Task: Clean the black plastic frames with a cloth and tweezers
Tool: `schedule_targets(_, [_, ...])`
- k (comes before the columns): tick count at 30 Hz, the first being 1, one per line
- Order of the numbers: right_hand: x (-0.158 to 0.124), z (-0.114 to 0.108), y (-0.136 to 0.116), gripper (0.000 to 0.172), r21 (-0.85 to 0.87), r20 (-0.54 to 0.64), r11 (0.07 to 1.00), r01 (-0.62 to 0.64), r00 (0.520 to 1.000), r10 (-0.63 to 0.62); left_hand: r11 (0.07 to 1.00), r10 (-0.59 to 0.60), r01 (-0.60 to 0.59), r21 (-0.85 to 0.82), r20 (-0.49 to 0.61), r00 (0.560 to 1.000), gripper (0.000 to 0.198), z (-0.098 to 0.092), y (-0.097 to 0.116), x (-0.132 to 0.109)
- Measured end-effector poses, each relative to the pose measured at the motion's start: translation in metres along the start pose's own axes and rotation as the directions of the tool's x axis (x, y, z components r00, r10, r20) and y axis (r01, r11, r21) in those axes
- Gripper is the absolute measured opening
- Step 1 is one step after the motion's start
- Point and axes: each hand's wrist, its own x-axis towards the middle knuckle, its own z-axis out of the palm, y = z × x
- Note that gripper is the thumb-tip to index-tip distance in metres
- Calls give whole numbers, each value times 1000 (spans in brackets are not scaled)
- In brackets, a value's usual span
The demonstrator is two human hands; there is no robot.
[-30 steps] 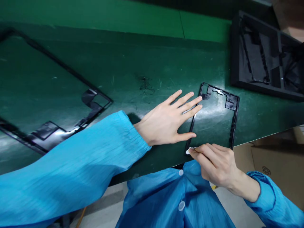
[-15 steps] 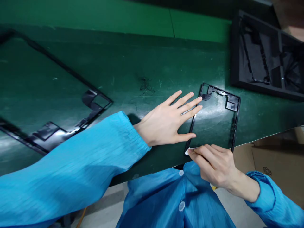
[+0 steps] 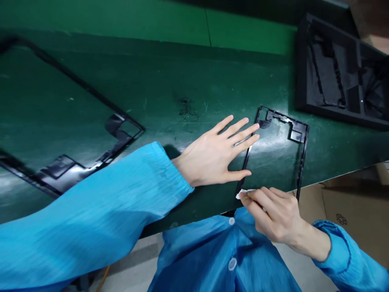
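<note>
A thin black plastic frame (image 3: 300, 158) lies flat on the green table (image 3: 182, 73), near its front edge. My left hand (image 3: 217, 154) rests flat beside it, fingers stretched out, fingertips pressing on the frame's left rail. My right hand (image 3: 273, 215) is closed in a pinch at the frame's near left corner, holding a small white strip (image 3: 243, 192) against that corner. Most of the strip is hidden under my fingers.
Larger black frames (image 3: 75, 162) lie on the table at the left, partly under my blue sleeve. A black foam tray (image 3: 340, 73) with slotted parts stands at the back right. Cardboard boxes (image 3: 349, 202) sit below the table edge at the right.
My right hand has slid slightly left and nearer along the frame's bottom corner with the white strip. The left hand has stayed where it was.
</note>
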Motion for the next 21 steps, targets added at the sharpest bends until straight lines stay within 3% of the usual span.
schedule_targets(10, [1, -3, 2, 18, 8, -4, 1000, -13, 1000, 13, 1000, -16, 15, 22, 43, 999, 83, -4, 2, 1])
schedule_targets(21, [3, -4, -2, 20, -4, 6, 1000, -12, 1000, 12, 1000, 9, -9, 15, -1, 1000, 82, 1, 0, -1])
